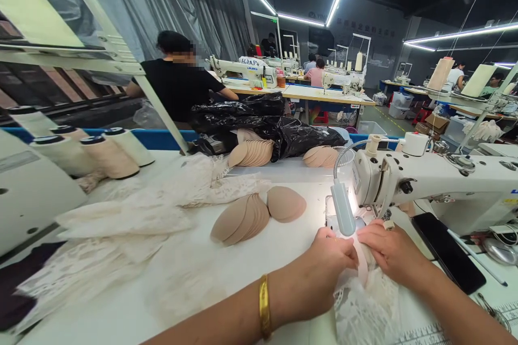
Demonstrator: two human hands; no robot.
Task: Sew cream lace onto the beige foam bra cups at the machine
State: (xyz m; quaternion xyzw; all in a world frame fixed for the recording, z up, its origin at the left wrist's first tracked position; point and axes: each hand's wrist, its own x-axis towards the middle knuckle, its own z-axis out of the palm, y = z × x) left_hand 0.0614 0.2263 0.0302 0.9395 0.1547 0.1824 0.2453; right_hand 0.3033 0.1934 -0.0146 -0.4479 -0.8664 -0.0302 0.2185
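Note:
My left hand (326, 267), with a gold bracelet at the wrist, pinches the edge of a piece of white lace fabric (364, 307) with a pale pink strip. Across from it, my right hand (392, 250) has its fingers bent and closed on the same fabric, just below the head of a white sewing machine (437, 175). A grey lamp (343, 207) on a bendable neck lights that spot and partly covers the needle area. The lace hangs toward me between my forearms. To the left lie beige bra cups (243, 218), stacked, with a single cup (286, 204) touching the stack.
More white lace (133, 215) spreads over the table's left side, near thread cones (109, 155). Black plastic bags (279, 126) and further cup stacks lie at the back. A phone (448, 252) rests on the right. Beyond, a person (174, 83) sits at another machine.

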